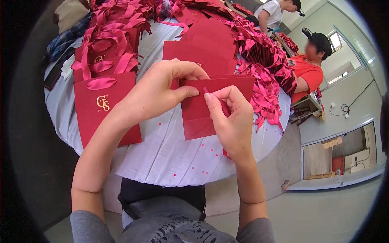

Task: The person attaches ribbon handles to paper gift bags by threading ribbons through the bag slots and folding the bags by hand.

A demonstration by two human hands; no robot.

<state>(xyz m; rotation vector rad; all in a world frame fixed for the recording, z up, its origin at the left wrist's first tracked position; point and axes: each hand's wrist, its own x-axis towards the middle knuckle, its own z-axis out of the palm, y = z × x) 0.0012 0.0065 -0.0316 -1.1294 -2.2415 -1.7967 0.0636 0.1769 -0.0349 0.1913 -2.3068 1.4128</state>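
Note:
A dark red paper gift bag [196, 117] is held up in front of me, over the near part of the table. My left hand [158, 83] grips its upper left edge, thumb on the front and fingers behind. At the bag's upper middle, my right hand [235, 117] pinches the tip of a red ribbon [205, 90] between thumb and index finger. More of that ribbon runs under the palm and shows below the wrist. Whether the tip passes through a hole cannot be seen. Behind my left hand lie more flat red bags [176, 50].
To the left, an overlapping row of red bags [87, 117] carries pink ribbon handles and gold print. Bundled bags with pink ribbons [265, 101] lie at right. Small red paper dots [175, 175] dot the white-covered table [154, 162]. Two people [310, 75] work beyond it.

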